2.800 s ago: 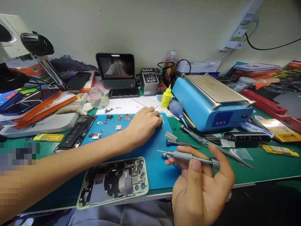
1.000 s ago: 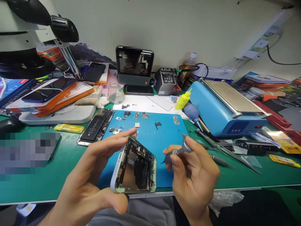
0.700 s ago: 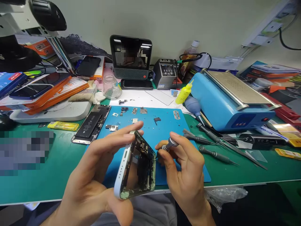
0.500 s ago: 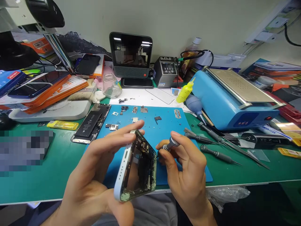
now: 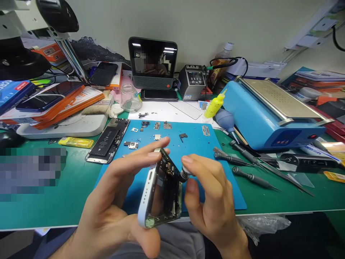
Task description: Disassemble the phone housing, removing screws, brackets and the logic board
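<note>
My right hand (image 5: 210, 205) has brought the screwdriver (image 5: 184, 175) from beside the phone frame (image 5: 161, 190) onto its upper inside edge, fingers pinched round the handle. My left hand (image 5: 113, 212) grips the frame, tilted on edge above the blue mat (image 5: 205, 151).

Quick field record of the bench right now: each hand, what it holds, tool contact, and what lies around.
left hand: left hand holds the opened phone body on edge, tilted, above the blue mat
right hand: right hand pinches a small screwdriver, tip inside the phone body near its upper end
mat: loose small parts along the far edge
left of mat: flat black phone part on the green table
right of mat: spare screwdrivers; blue machine behind them
</note>
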### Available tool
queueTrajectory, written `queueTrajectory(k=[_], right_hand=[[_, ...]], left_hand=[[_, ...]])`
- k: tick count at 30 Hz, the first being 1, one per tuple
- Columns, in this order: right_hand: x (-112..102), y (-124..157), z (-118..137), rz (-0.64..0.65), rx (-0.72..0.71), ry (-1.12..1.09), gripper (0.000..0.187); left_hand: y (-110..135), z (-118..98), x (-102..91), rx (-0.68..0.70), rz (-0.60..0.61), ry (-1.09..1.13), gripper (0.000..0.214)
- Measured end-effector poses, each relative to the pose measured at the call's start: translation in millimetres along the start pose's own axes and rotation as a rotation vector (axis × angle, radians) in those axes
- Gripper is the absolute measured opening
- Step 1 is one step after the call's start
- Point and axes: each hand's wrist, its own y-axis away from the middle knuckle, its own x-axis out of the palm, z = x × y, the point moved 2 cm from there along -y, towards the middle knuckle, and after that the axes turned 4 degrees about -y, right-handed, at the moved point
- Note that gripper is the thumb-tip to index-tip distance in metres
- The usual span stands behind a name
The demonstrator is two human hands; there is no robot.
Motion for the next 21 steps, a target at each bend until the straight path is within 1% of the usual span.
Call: queueTrajectory(k=[2, 6, 8, 12, 16, 21], right_hand=[[1.9, -0.2, -0.7, -0.014, -0.018, 0.006, 0.045], [3.6, -0.6, -1.0, 0.010, -0.047, 0.013, 0.052], [3.4, -0.1, -0.6, 0.011, -0.060, 0.033, 0.049], [2.3, 1.8, -0.9, -0.012, -0.035, 0.032, 0.053], [1.3, 2.6, -1.2, -0.023, -0.022, 0.014, 0.057], [2.0, 3.5, -1.1, -0.037, 0.020, -0.055, 0.063]], left_hand=[[0.2, 0.5, -0.7, -0.004, 0.007, -0.015, 0.079], [-0.5, -1.3, -0.5, -0.008, 0.013, -0.040, 0.077], [-1.1, -3.0, 0.3, -0.006, 0.014, -0.046, 0.075], [-1.6, -3.9, 1.8, -0.003, -0.003, -0.051, 0.070], [-2.3, -3.5, 0.9, -0.002, -0.013, -0.065, 0.073], [1.4, -5.4, -9.6, -0.020, -0.018, -0.114, 0.072]])
